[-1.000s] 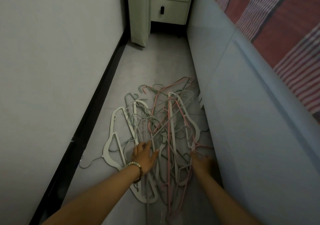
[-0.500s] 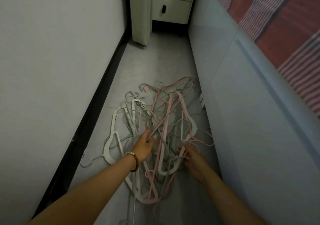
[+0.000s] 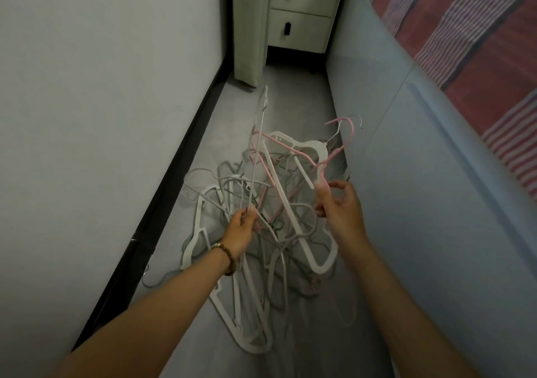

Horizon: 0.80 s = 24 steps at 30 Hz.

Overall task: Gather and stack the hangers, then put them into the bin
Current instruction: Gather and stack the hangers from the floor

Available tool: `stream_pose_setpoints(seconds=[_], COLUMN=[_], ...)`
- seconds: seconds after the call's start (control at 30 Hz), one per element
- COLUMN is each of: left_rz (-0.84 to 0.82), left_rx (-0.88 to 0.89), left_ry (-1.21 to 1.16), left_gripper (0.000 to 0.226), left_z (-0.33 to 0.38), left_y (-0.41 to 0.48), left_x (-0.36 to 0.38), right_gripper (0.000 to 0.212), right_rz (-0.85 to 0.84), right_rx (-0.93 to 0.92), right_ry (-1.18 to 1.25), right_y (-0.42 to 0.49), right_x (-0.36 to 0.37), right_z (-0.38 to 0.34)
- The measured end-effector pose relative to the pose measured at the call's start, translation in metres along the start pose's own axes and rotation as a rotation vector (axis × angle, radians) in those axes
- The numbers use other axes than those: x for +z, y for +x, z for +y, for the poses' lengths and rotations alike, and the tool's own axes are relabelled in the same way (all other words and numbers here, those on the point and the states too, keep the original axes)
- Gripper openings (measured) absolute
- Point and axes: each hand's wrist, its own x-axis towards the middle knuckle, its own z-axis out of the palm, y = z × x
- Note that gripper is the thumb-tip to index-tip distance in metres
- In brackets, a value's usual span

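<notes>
Both hands now raised off floor. Left hand [image 3: 242, 229] grips thin grey hanger [image 3: 259, 145], long axis upright; right hand [image 3: 340, 206] pinches pink hanger [image 3: 334, 157] (tangled pile [image 3: 261, 261] directly below, between both).

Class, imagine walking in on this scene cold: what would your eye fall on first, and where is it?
A tangled heap of pink, white and grey clothes hangers on the grey floor, between the white wall and the pale blue bed side, draws the eye first. Above it, the left hand grips a thin pale wire hanger standing nearly upright, and the right hand pinches a slim pink hanger.
</notes>
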Motion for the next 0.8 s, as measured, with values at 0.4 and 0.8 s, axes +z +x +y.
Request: stream_pose_setpoints(seconds=[0.4, 0.8], left_rz=[0.124, 0.173], left_rx=[0.189, 0.173], left_ry=[0.018, 0.095], left_gripper=[0.064, 0.057], left_z=[0.024, 0.04], left_y=[-0.005, 0.006], left_x=[0.019, 0.018], right_gripper=[0.036, 0.034], right_rz=[0.049, 0.244], right_rx=[-0.308, -0.457], right_ry=[-0.045, -0.06], right_y=[-0.019, -0.012], right_x=[0.0, -0.013], right_z=[-0.007, -0.027])
